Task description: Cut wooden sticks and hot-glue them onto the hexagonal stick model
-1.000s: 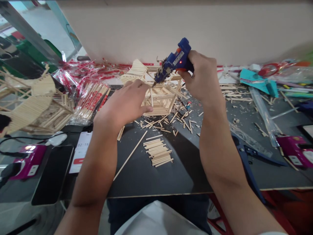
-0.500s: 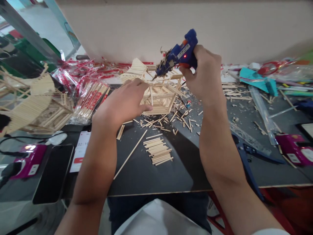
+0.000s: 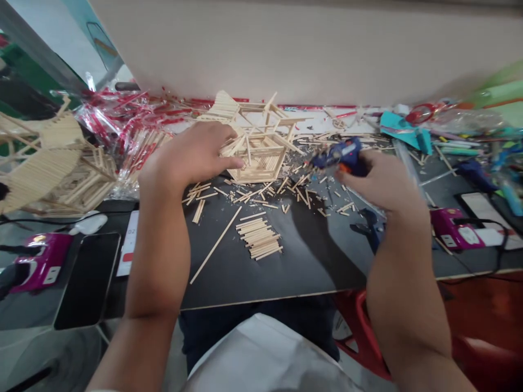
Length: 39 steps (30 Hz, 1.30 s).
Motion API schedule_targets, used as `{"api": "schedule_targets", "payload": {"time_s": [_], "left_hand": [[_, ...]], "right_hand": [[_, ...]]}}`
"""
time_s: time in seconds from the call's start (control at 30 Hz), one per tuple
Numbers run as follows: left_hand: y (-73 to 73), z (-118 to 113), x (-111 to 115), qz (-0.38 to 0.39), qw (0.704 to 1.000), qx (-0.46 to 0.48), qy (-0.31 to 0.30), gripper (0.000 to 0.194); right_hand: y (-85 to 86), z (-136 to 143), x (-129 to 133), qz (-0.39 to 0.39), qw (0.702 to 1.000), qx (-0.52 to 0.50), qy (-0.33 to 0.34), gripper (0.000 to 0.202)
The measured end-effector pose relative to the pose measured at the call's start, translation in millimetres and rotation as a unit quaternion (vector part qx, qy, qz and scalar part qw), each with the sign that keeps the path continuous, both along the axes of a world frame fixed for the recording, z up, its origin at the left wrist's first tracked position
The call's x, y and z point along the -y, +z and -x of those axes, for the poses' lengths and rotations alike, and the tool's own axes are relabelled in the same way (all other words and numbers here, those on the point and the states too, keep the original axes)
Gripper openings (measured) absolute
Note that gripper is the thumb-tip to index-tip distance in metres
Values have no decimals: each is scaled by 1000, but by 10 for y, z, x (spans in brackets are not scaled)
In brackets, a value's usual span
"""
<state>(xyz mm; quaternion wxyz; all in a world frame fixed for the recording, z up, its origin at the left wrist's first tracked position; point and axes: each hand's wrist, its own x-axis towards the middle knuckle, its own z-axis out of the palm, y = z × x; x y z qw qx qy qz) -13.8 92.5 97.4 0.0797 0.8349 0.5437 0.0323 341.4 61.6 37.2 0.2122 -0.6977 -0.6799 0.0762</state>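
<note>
My left hand point(image 3: 190, 155) is at the left side of a small model house built of thin wooden sticks point(image 3: 261, 171). Its thumb lies across the model's front corner and its fingers curl over the left part, their tips partly hidden. My right hand point(image 3: 382, 177) grips a blue hot glue gun point(image 3: 341, 152), slightly blurred, with its nozzle pointing left, apart from the model. In front of the model lies a neat row of short cut sticks point(image 3: 258, 237). One long stick point(image 3: 216, 245) rests to the left of that row.
Stick offcuts point(image 3: 302, 188) litter the dark table point(image 3: 229, 291). A second stick model point(image 3: 57, 169), wrapped stick bundles point(image 3: 143, 152), a black phone point(image 3: 87, 280) and a purple power adapter point(image 3: 41, 261) stand left. Blue-handled pliers point(image 3: 370, 226) and another purple adapter point(image 3: 455, 228) lie right.
My right hand has carried the glue gun down and to the right, away from the model. My left hand stays at the model. The view has shifted slightly.
</note>
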Motion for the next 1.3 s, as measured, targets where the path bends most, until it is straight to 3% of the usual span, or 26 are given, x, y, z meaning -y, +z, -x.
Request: {"api": "schedule_targets", "payload": {"time_s": [0.1,0.2,0.27,0.37,0.4,0.47,0.53,0.57,0.73,0.83,0.9,1.03,1.13,1.23,1.3], "left_hand": [[-14,25,4,-11,1000,11,3,57],[-38,42,-8,-25,1000,13,-4,56],[-37,47,-15,-18,1000,9,-5,58],[-19,48,-22,0,1000,9,-7,60],[-16,48,-26,3,1000,9,-9,61],[-18,51,-34,0,1000,8,-14,61],[-25,56,-39,-6,1000,6,-15,60],[-28,59,-38,-8,1000,6,-15,59],[-17,74,-8,-1,1000,7,-25,55],[-6,66,-7,3,1000,7,-25,55],[-7,58,-18,-2,1000,9,-28,53],[-28,51,-35,-10,999,14,-33,52],[-51,48,-28,-27,999,18,-31,49],[-64,37,-22,-32,999,20,-30,45],[-62,27,-25,-25,999,16,-27,44]], "right_hand": [[-189,-37,190,139,987,70,27,18],[-327,56,298,195,969,144,44,14],[-343,175,365,180,962,205,34,17],[-261,476,464,76,963,257,24,27],[-222,616,486,38,968,244,49,25],[-159,938,493,9,969,183,166,18],[-136,1271,453,59,940,152,299,23],[-142,1422,420,78,924,170,332,24],[-262,1835,273,130,870,254,402,27],[-282,1838,275,114,858,268,423,28],[-201,1769,311,95,852,264,442,27],[186,1496,348,63,863,158,476,19],[430,1250,248,-22,893,-59,446,18],[412,1101,54,-119,889,-263,355,6],[280,1089,-65,-153,891,-320,284,7]]}}
